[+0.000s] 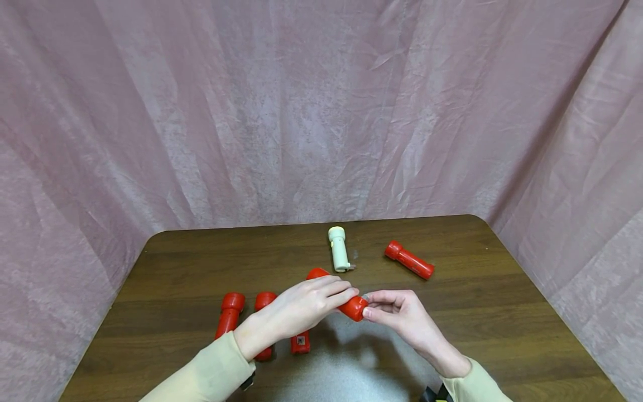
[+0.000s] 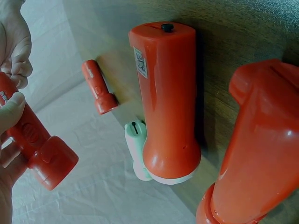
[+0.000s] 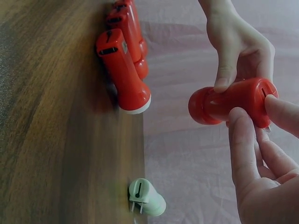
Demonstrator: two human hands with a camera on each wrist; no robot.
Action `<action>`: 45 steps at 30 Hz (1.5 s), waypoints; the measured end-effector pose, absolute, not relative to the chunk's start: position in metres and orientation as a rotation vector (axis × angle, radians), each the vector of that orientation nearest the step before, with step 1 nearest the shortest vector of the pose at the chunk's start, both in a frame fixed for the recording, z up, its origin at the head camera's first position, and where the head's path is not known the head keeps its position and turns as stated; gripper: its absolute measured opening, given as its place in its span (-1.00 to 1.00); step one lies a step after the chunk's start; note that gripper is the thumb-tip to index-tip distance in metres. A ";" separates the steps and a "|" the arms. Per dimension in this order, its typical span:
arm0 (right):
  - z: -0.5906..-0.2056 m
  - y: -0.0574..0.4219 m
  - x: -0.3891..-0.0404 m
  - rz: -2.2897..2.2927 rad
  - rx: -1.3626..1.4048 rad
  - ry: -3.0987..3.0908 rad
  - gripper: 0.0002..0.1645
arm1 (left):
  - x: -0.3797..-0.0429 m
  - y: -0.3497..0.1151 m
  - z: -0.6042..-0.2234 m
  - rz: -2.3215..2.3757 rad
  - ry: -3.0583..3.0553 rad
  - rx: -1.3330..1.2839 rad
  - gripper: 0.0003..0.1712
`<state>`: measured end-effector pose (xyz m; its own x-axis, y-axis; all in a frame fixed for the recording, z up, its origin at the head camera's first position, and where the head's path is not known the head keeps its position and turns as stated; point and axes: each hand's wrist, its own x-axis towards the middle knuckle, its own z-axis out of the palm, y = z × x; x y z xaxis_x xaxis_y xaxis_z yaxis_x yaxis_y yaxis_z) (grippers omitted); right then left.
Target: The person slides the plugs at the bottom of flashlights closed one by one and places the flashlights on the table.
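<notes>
Above the table, my left hand (image 1: pixel 311 298) grips a red flashlight (image 1: pixel 353 309) around its body, fingers over the top. Its wide head points away to the left, the tail toward my right hand (image 1: pixel 407 321). Thumb and fingers of that hand pinch the tail end. In the right wrist view one fingertip presses by the dark slot on the end of the flashlight (image 3: pixel 240 100); a bit of metal shows below, partly hidden by the fingers. Behind the hands lies a pale green flashlight (image 1: pixel 339 252), its plug prongs folded out at the tail.
Another red flashlight (image 1: pixel 411 261) lies at the back right. To the left, partly under my left forearm, several red flashlights lie in a row, among them one at the far left (image 1: pixel 230 314) and one with a label (image 1: pixel 300 342). A pink curtain (image 1: pixel 321 111) hangs behind the wooden table (image 1: pixel 502 312).
</notes>
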<state>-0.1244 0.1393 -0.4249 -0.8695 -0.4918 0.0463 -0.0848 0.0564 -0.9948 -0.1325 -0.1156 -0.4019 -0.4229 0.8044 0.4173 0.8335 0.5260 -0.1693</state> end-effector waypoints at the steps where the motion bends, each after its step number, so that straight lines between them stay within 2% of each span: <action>1: -0.425 0.139 -0.125 -1.878 -0.582 2.039 -0.54 | -0.133 -0.116 -0.402 -0.089 -2.320 -1.336 -0.52; 45: -0.424 0.133 -0.121 -1.797 -0.556 2.236 -0.60 | -0.135 -0.118 -0.403 -0.094 -2.324 -1.337 -0.49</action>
<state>-0.1208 0.1326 -0.4239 -0.9044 -0.4218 0.0643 -0.1537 0.1814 -0.9713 -0.1349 -0.1178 -0.4032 -0.4256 0.8031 0.4171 0.8342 0.5268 -0.1631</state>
